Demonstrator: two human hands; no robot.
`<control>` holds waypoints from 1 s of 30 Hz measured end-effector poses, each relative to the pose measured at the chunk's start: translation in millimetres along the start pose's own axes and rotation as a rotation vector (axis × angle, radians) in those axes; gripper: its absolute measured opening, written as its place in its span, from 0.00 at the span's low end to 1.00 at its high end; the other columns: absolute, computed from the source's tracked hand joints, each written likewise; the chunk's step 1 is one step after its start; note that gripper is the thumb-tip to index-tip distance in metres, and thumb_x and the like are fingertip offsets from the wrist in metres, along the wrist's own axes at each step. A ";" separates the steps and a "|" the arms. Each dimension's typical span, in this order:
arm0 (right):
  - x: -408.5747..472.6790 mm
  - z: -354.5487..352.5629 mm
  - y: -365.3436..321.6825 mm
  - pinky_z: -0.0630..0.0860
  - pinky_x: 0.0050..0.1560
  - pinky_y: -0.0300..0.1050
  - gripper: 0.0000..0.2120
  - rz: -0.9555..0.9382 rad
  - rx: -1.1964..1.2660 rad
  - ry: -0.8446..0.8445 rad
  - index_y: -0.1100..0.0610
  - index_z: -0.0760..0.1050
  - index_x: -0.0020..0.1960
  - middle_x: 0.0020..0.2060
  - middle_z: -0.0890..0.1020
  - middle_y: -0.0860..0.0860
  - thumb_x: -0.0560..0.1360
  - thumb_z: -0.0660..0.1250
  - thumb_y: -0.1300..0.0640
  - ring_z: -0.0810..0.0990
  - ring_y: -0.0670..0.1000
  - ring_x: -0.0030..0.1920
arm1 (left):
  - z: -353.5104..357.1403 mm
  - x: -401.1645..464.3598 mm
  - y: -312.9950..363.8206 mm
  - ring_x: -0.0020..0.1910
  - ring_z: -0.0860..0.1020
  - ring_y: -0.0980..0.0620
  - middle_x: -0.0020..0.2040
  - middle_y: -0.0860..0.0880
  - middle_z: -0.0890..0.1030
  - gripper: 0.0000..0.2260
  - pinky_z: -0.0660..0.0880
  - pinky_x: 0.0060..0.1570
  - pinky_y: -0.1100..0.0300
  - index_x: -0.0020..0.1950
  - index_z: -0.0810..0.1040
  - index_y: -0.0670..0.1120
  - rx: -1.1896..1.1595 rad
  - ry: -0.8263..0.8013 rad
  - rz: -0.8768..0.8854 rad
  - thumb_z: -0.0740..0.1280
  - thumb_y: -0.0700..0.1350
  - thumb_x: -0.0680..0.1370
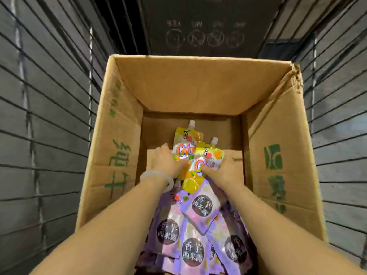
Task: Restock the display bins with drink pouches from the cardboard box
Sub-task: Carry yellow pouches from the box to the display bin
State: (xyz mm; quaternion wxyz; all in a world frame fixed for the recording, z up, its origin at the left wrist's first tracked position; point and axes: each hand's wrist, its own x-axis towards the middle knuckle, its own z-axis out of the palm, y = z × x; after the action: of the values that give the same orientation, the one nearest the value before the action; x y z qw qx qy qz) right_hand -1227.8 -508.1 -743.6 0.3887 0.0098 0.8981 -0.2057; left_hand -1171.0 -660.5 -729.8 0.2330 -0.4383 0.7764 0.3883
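Note:
Both my arms reach down into a deep open cardboard box (190, 86) with green print on its sides. My left hand (168, 159) grips a yellow drink pouch (184, 139) with a white spout, deep in the box. My right hand (224, 167) grips a second yellow pouch (206, 161) that overlaps the first. Several purple pouches (200, 211) with round dark labels lie heaped in the near half of the box, under my forearms. A pale bangle (156, 175) sits on my left wrist.
The box stands inside a wire cage or cart: dark wire bars (49, 116) rise close on the left and more wire bars (337, 116) on the right. A dark panel (206, 32) with chalk-like circles lies beyond the box's far wall. No display bins are in view.

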 end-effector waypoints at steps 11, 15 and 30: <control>23.4 9.6 -8.8 0.79 0.53 0.55 0.38 0.170 0.379 -0.098 0.55 0.78 0.49 0.47 0.84 0.52 0.40 0.77 0.42 0.83 0.55 0.49 | 14.4 6.7 -5.2 0.50 0.80 0.42 0.51 0.43 0.82 0.16 0.77 0.55 0.46 0.50 0.75 0.45 -0.477 -0.078 -0.164 0.77 0.41 0.67; -9.6 -6.5 -23.0 0.81 0.47 0.48 0.19 -0.048 0.491 -0.072 0.52 0.72 0.44 0.41 0.82 0.50 0.60 0.79 0.59 0.82 0.49 0.42 | -5.8 -22.6 -4.4 0.45 0.81 0.43 0.45 0.42 0.81 0.12 0.80 0.42 0.56 0.49 0.76 0.44 -0.721 -0.041 -0.118 0.73 0.34 0.70; -138.9 -125.5 -70.6 0.77 0.53 0.55 0.17 -0.404 0.682 -0.211 0.54 0.72 0.48 0.48 0.81 0.57 0.67 0.73 0.70 0.79 0.54 0.47 | -84.8 -177.7 38.4 0.47 0.79 0.44 0.48 0.43 0.81 0.15 0.77 0.54 0.44 0.56 0.75 0.44 -0.996 0.066 0.040 0.70 0.32 0.72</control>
State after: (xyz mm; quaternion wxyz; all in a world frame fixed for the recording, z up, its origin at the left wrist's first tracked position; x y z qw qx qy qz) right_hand -1230.6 -505.6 -543.6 0.4048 -0.0596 0.7176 -0.5637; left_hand -1115.7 -628.0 -539.6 -0.0366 -0.4936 0.5118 0.7022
